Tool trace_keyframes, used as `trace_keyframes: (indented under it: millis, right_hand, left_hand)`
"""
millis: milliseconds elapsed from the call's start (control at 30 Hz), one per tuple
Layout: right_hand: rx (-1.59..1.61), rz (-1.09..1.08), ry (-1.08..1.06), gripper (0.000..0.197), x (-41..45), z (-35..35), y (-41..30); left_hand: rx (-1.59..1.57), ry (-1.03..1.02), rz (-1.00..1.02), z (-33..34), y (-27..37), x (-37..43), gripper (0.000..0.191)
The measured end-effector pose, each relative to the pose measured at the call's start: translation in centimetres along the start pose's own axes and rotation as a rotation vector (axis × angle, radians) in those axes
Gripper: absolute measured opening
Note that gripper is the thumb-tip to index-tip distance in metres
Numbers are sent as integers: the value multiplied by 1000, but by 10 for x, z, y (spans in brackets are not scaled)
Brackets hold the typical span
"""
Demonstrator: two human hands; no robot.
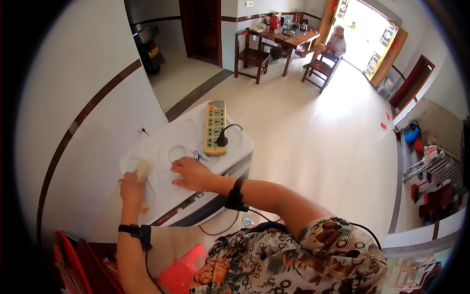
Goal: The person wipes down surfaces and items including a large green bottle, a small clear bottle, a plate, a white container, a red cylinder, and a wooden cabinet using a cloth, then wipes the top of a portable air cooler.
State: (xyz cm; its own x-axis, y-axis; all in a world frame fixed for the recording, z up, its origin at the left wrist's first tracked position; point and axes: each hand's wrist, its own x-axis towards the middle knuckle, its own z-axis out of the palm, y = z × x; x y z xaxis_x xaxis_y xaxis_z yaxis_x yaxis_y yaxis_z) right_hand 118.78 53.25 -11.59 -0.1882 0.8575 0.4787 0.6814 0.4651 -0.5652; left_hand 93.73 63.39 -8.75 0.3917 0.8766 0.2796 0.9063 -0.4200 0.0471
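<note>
My left hand (132, 189) is at the left end of a white appliance top (165, 198) with round recesses. Its fingers touch a blurred beige object (143, 169); whether they grip it, I cannot tell. A thin cord runs down beside that hand towards a small beige cylindrical piece (144, 209). My right hand (192, 174) rests over the same top, fingers apart and holding nothing. Just beyond it lie a small white-and-blue tube (202, 156) and a small metal tool (196, 156), perhaps a nail clipper. Both wrists wear black straps with cables.
A yellow power strip (216, 128) with a black plug (221, 140) lies on the far right part of the top. A red plastic stool (181, 270) stands below. Farther off, a person (335, 44) sits by a wooden table (312, 36) and chairs.
</note>
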Motion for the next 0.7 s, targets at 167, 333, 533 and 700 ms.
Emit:
trace_keyframes:
  millis: [167, 333, 533, 700]
  right_hand:
    - [0, 4, 19, 36, -1, -1, 2]
    - [-25, 23, -3, 36, -5, 1, 2]
    - [-42, 14, -51, 36, -3, -4, -5]
    - [-51, 13, -68, 36, -1, -3, -4]
  left_hand:
    - [1, 3, 129, 9, 16, -28, 44]
    - [-162, -40, 278, -33, 34, -83, 46]
    - [-171, -24, 304, -32, 14, -73, 35]
    - [-14, 122, 160, -21, 4, -48, 30]
